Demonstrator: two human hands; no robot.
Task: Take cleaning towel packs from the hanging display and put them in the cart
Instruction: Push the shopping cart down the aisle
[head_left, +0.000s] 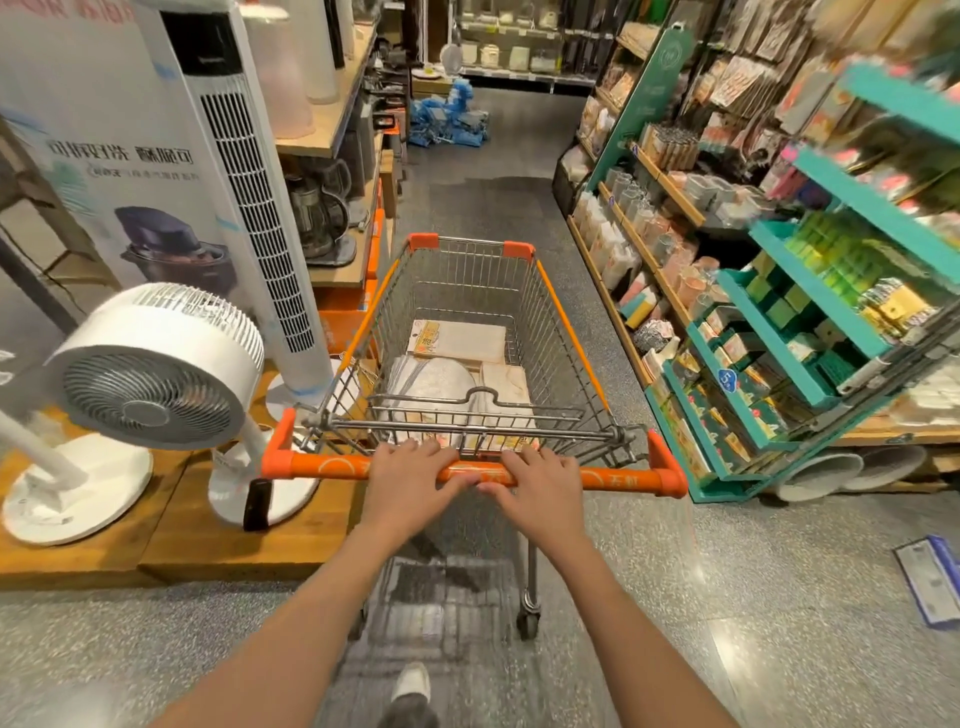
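A wire shopping cart (566, 332) with orange trim stands in the aisle ahead of me. Several flat pale packs (460, 340) lie in its basket. My left hand (410, 473) and my right hand (540, 483) both lie over the orange handle bar (623, 480), side by side near its middle, fingers curled over the bar. Hanging packs (737, 78) fill a display at the upper right, blurred, well beyond my reach.
White fans (156, 374) and a tower fan (249, 197) stand on a wooden platform at the left. Teal shelves (810, 291) of sponges and small goods line the right. Blue packages (447, 119) sit on the floor far down the aisle. A blue flat item (930, 582) lies on the floor at right.
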